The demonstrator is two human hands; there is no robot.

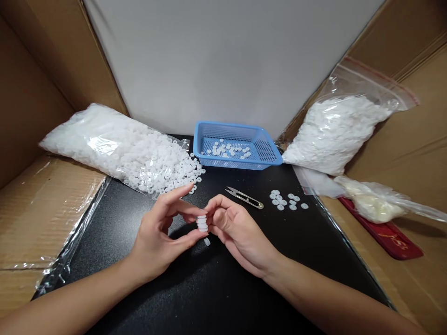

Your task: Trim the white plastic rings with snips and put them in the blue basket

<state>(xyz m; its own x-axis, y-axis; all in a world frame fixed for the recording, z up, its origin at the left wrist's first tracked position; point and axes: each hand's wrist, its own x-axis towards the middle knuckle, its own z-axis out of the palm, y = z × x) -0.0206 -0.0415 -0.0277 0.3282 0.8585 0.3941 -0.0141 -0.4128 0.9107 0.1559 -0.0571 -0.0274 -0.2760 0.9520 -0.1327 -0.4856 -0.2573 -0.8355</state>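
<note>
A short stack of white plastic rings (202, 223) is pinched upright between the thumb and fingers of my left hand (157, 232). From the other side, my right hand (237, 230) is closed, its curled fingertips against the right side of the stack. Those fingers partly hide what lies between them. One loose white piece (207, 242) sits on the black table just below the stack. Beyond my right hand lies a pair of thread snips (245, 197), with several loose white discs (279, 200) to its right.
At the back stands a blue perforated basket (272, 160) with white pieces inside. An open clear bag (104, 144) spills white rings at left. At right are a filled zip bag (338, 130), a small knotted bag (379, 204) and a red item (401, 246). Cardboard walls (45, 60) flank the black table (167, 302).
</note>
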